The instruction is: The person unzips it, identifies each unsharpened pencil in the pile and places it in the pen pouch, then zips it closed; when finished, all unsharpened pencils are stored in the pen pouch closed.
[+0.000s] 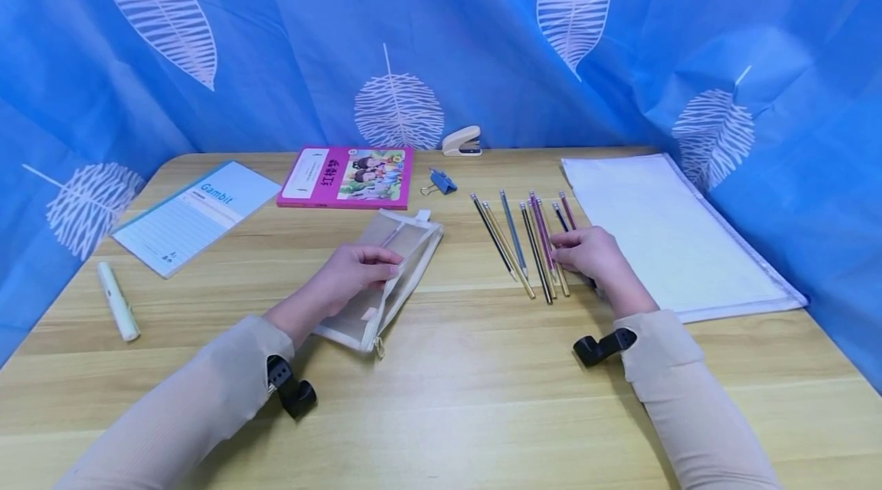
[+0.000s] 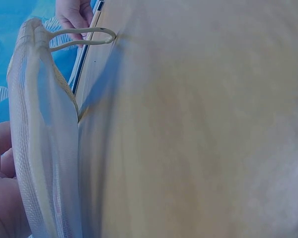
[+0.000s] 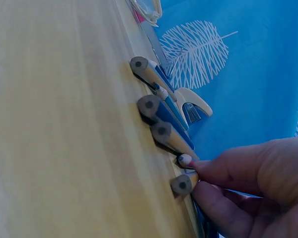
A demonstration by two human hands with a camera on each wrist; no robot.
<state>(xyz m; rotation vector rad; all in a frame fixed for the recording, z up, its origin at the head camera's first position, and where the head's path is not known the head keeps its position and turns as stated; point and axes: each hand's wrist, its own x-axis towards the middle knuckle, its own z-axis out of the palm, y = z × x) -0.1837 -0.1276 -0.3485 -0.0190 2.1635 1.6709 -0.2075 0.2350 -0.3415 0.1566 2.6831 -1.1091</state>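
Note:
On the left of the table, my left hand [image 1: 361, 269] grips the open edge of a see-through mesh pencil case [image 1: 344, 325], its thumb on the near side. A thin purple pencil [image 1: 394, 234] shows through the mesh inside. The zipper pull loop [image 2: 84, 37] hangs from the case's end in the left wrist view. Right of centre lies a loose row of pencils [image 1: 511, 233] in gold, black, blue and purple. At the row's right side my right hand [image 1: 591, 254] pinches a gold pencil [image 3: 183, 185] between thumb and finger. A sharpened reddish pencil [image 3: 185, 159] lies against the thumb.
A pink book [image 1: 306, 176], a blue binder clip [image 1: 441, 181] and a cream stapler [image 1: 460, 142] are at the back. Leftward lie a light blue notebook [image 1: 196, 218] and a pale green marker-like stick [image 1: 119, 302]. A white padded sheet [image 1: 675, 230] covers the right side.

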